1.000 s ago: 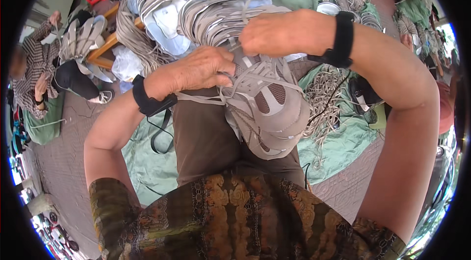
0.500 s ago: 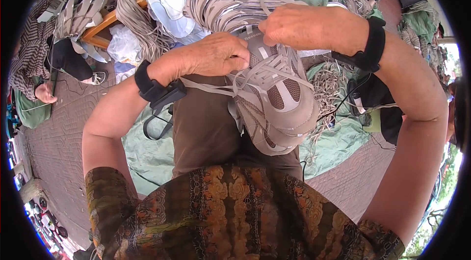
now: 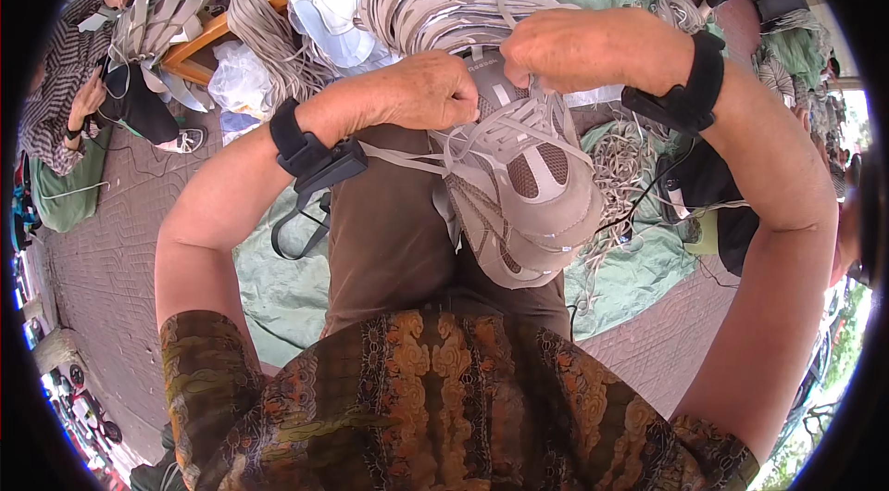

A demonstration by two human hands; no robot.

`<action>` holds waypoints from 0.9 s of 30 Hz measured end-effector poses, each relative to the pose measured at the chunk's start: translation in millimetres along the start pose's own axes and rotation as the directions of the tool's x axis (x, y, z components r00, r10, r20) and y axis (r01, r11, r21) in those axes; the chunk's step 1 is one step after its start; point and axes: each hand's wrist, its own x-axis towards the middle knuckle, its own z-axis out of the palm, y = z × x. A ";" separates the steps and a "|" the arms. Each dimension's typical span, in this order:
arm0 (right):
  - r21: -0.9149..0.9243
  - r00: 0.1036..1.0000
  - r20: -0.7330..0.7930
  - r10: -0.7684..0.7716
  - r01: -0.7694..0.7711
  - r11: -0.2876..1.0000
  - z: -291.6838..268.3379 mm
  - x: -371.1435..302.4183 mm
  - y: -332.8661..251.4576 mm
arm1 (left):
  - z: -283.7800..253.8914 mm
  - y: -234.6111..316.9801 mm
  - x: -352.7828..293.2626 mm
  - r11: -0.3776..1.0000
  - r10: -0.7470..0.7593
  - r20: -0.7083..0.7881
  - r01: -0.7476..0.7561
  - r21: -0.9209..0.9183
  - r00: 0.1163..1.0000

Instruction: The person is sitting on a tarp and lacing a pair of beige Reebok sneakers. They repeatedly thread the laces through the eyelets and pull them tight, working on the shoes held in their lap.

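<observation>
The shoe has smooth, dull panels, with bumpy mesh cloth on its toe. Its laces look like flat, soft, woven cloth. The pants are dull cloth, and the shirt is thin, soft cloth. The left wrist band looks like dull black cloth. The bag is thin, shiny, crinkly plastic. The frame is smooth wood. The sheet is wrinkly, cloth or plastic, hard to tell. The ground is rough and dull.
</observation>
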 end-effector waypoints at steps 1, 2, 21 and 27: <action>-0.039 1.000 0.008 -0.015 0.015 0.999 -0.3 0.2 -1.2 | 0.9 -0.7 1.3 1.000 0.003 -0.002 -0.003 0.003 1.000; -0.103 0.998 0.014 -0.063 0.065 0.993 1.0 1.0 -1.1 | 1.4 -0.9 2.5 1.000 0.007 -0.004 -0.007 0.005 1.000; -0.157 0.965 -0.110 -0.238 0.219 0.963 11.1 5.6 6.8 | 5.1 -4.2 -1.5 0.999 0.013 -0.045 -0.015 -0.030 0.999; -0.221 0.985 -0.031 -0.167 0.156 0.963 8.1 2.6 5.4 | 4.4 -6.0 -1.8 1.000 0.026 -0.036 -0.026 -0.006 0.999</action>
